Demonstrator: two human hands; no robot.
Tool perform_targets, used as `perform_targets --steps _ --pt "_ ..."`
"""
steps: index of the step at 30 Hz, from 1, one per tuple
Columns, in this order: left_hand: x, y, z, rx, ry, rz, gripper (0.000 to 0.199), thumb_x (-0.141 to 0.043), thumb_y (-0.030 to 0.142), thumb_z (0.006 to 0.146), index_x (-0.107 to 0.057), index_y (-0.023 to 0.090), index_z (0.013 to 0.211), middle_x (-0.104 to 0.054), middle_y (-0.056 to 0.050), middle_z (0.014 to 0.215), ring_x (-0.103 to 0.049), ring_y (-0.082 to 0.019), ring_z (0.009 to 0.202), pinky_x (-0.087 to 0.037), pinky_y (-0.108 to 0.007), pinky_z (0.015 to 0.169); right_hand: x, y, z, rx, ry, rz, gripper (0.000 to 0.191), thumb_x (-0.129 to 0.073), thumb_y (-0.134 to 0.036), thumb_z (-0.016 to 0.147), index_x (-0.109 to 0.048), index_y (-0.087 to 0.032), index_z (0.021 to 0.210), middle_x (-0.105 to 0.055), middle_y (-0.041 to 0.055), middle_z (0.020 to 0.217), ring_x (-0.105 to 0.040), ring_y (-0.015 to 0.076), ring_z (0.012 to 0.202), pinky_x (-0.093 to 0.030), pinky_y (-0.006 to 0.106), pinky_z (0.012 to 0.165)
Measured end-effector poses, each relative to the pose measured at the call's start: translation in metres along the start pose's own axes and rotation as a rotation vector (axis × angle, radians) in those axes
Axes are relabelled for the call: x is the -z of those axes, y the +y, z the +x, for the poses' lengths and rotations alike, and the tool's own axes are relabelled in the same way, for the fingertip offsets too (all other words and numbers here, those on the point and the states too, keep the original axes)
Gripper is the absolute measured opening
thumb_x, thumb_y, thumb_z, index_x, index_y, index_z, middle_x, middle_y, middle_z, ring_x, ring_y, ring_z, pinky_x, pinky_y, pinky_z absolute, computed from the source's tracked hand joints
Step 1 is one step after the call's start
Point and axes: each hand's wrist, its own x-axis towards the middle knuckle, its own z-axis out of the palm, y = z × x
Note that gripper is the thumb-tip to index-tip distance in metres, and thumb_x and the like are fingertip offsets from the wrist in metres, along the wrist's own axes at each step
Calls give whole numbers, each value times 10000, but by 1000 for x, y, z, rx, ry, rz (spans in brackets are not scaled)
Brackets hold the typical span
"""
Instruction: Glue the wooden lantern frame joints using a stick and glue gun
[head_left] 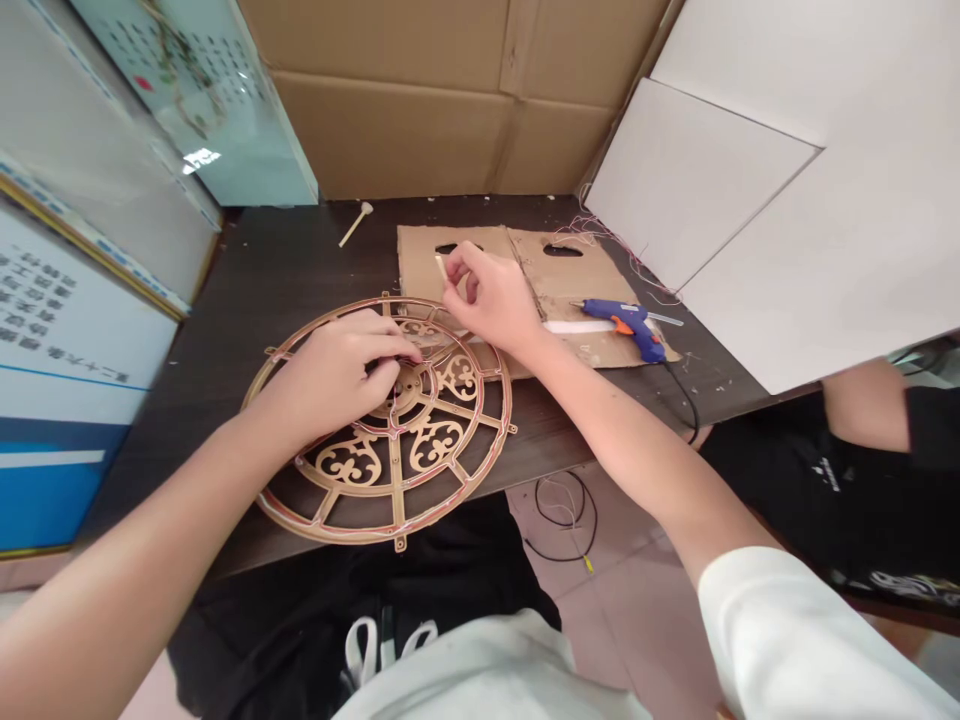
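A round, gold-coloured openwork frame [397,470] with scroll ornaments lies flat on the dark table, its front edge near the table's edge. Thin reddish wires run along its rings and spokes. My left hand [352,365] rests over the upper left of the frame, fingers closed together near the hub; whatever they pinch is hidden. Above the frame's far right side, my right hand [495,300] is closed on a short pale stick [441,267], held between thumb and fingers. Behind and under that hand lies a flat cardboard sheet [600,275].
A blue glue gun [626,322] with an orange trigger lies on the cardboard, its black cord running off the right edge. Loose thin wires [600,232] lie at the back right. Another pale stick [355,225] sits at the back left. A person in black [832,480] is at the right.
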Motion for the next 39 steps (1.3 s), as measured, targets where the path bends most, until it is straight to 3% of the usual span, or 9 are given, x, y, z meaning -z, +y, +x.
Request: perform_targets --steps 10,17,20,24,27,31,39 --pt "1 3 0 24 -14 10 425 -379 209 914 -799 160 953 -740 -66 971 -668 -244 925 -521 -399 896 -2 -1 -1 20 29 32 105 -574 -132 858 -511 -216 863 -656 -21 813 -552 130 663 -399 278 668" --pt "-1 0 -1 7 4 7 415 -377 178 915 -790 159 951 -738 -75 987 -670 -252 949 -535 -411 911 0 -17 -8 34 101 47 120 -587 -154 885 -498 -231 861 -626 -39 787 -532 118 639 -449 270 676" --pt "-4 -3 -1 -23 17 6 411 -380 158 919 -790 152 951 -738 -80 988 -669 -257 952 -544 -416 908 -1 -25 -11 -2 120 97 132 -588 -169 898 -540 -222 1008 -646 -31 839 -562 117 661 -495 263 687" --pt "-6 -5 -4 -9 43 -5 375 -408 136 927 -783 137 945 -730 -89 991 -659 -273 983 -544 -457 932 -4 -37 -12 -33 130 173 379 -571 -206 941 -530 -193 1317 -655 -24 854 -589 120 667 -531 260 685" --pt "-5 -5 -7 32 31 -66 346 -436 102 919 -779 142 936 -720 -90 1002 -649 -269 994 -542 -463 935 -6 -42 -14 -61 104 181 239 -606 -204 912 -610 -218 1151 -655 -28 804 -607 124 659 -529 249 631" --pt "-4 -4 -11 67 21 -67 328 -467 71 916 -781 163 930 -700 -73 947 -638 -251 947 -552 -436 879 -7 -43 -17 -80 128 194 53 -615 -205 905 -581 -226 941 -613 -35 733 -585 121 591 -507 239 554" --pt "-4 -3 -13 93 -4 -68 320 -481 31 892 -775 156 906 -666 -66 902 -624 -245 947 -550 -417 871 -5 -50 -19 -87 72 169 88 -604 -163 880 -658 -225 848 -686 -5 732 -615 141 559 -509 269 542"
